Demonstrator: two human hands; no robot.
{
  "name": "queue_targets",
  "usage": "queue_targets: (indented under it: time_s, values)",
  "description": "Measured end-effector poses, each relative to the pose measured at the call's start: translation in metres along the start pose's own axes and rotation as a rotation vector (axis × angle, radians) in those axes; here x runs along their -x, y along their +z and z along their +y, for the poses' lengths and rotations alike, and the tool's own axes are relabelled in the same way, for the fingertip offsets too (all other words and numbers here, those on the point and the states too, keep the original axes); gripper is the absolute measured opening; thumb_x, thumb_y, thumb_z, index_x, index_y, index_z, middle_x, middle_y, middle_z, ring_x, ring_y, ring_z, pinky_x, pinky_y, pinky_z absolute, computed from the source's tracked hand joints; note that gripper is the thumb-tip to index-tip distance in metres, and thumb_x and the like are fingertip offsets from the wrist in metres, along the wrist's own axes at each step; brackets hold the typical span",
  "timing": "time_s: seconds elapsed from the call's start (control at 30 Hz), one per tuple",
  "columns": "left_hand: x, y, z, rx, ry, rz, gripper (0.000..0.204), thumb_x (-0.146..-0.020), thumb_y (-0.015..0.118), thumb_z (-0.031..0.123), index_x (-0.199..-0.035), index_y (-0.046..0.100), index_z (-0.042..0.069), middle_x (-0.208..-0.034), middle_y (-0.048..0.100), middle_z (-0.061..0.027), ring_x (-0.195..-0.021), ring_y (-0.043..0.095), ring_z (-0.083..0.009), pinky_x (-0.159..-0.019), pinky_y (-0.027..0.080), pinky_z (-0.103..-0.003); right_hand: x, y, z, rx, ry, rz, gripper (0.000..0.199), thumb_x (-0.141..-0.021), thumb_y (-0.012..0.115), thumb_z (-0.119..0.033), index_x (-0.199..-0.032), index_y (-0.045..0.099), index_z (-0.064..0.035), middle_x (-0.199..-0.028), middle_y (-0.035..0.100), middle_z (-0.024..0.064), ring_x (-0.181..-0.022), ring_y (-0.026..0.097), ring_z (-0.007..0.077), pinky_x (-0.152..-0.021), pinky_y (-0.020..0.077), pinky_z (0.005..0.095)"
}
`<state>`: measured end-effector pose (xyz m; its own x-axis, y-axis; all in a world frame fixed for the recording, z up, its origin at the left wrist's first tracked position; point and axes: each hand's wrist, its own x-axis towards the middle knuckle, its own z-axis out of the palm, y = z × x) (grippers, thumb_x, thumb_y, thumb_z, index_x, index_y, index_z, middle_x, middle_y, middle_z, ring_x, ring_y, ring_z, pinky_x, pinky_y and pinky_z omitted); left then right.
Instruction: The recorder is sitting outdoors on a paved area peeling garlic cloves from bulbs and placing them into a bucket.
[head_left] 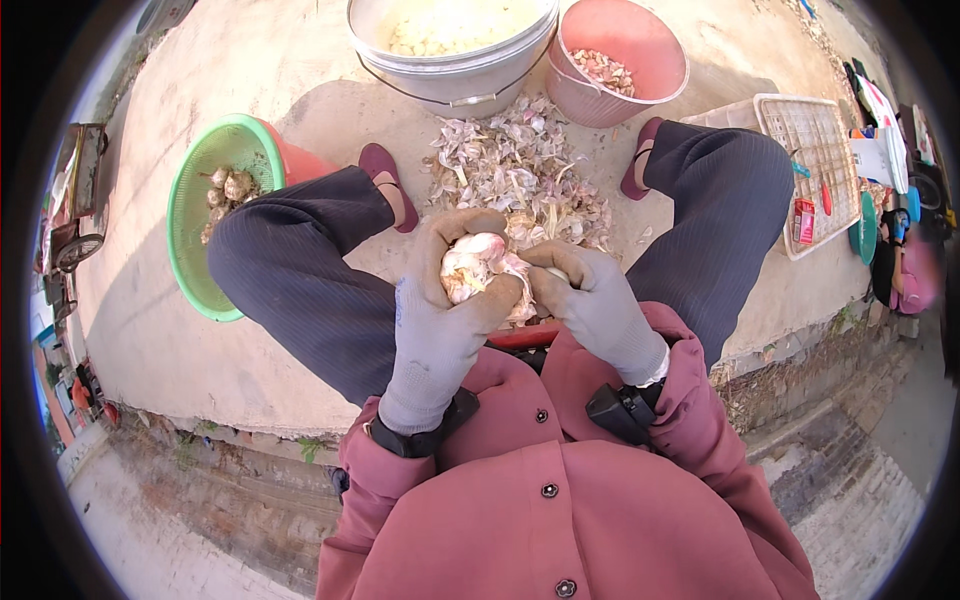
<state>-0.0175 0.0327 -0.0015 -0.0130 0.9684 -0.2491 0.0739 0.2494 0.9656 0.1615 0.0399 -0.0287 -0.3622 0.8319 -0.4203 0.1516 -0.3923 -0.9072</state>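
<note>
My gloved left hand (440,315) is wrapped round a garlic bulb (470,268) with white and pinkish skin, partly broken open, its thumb lying across the front. Against the bulb's right side, the fingers and thumb of my gloved right hand (598,305) are pinched together. A small pale piece that looks like a garlic clove (557,273) shows between them; most of it is hidden. Both hands are over my lap, between my spread knees. Beyond them on the ground lies a heap of loose garlic skins (510,165).
A large white bucket (450,85) of pale peeled cloves stands ahead, beside a pink bucket (625,100) of unpeeled cloves. On the left, a green basket (185,240) holds several garlic bulbs. A plastic crate (835,190) lies by my right knee. Something red-rimmed (522,337) sits under my hands.
</note>
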Motion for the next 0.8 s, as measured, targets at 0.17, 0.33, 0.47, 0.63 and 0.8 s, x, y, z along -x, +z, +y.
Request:
queue_targets:
  time_s: [0.17,0.33,0.47,0.63,0.8]
  values:
    - [0.005,0.0,0.004,0.091,-0.018,0.054,0.045,-0.079,0.066,0.012,-0.122,0.058,0.0,-0.108,0.06,-0.0039,-0.098,0.057,-0.0101,-0.088,0.048,-0.025,-0.002,0.001,-0.004,-0.581,0.193,-0.023,0.037,-0.107,0.047,-0.029,-0.126,0.061,-0.0005,-0.091,0.064,0.0012,-0.07,0.055,0.006,-0.063,0.046,0.0233]
    - [0.005,-0.006,-0.003,0.078,-0.052,0.067,0.046,-0.077,0.069,0.006,-0.121,0.059,0.0,-0.11,0.062,-0.0071,-0.098,0.06,-0.0136,-0.088,0.05,-0.028,-0.006,-0.009,0.002,-0.427,0.115,-0.1,0.036,-0.105,0.051,-0.026,-0.129,0.058,-0.0007,-0.092,0.064,0.0,-0.068,0.054,0.0061,-0.062,0.046,0.0224]
    - [0.007,-0.006,0.0,0.037,-0.03,0.055,0.046,-0.077,0.069,0.005,-0.121,0.059,0.0,-0.11,0.062,-0.0068,-0.098,0.059,-0.0131,-0.087,0.05,-0.027,-0.001,-0.01,0.006,-0.268,0.185,-0.02,0.027,-0.101,0.056,-0.018,-0.12,0.062,0.0002,-0.087,0.063,-0.0008,-0.069,0.054,0.0062,-0.063,0.046,0.0231]
    - [0.009,-0.003,0.001,0.081,-0.119,0.044,0.044,-0.077,0.069,0.005,-0.12,0.059,0.0,-0.11,0.062,-0.0064,-0.097,0.059,-0.0135,-0.087,0.05,-0.027,0.002,-0.003,0.007,-0.273,0.115,0.058,0.023,-0.1,0.056,-0.016,-0.112,0.065,0.0007,-0.08,0.059,-0.0018,-0.068,0.05,0.0047,-0.061,0.0431,0.0217]
    - [0.009,-0.002,-0.007,-0.013,-0.113,-0.02,0.042,-0.077,0.071,0.007,-0.117,0.06,0.0,-0.105,0.063,-0.0074,-0.093,0.06,-0.0114,-0.082,0.05,-0.026,0.0,-0.005,0.0,-0.323,0.156,0.067,0.024,-0.099,0.055,-0.014,-0.118,0.062,0.0,-0.081,0.058,-0.0001,-0.068,0.048,0.0044,-0.061,0.0414,0.0207]
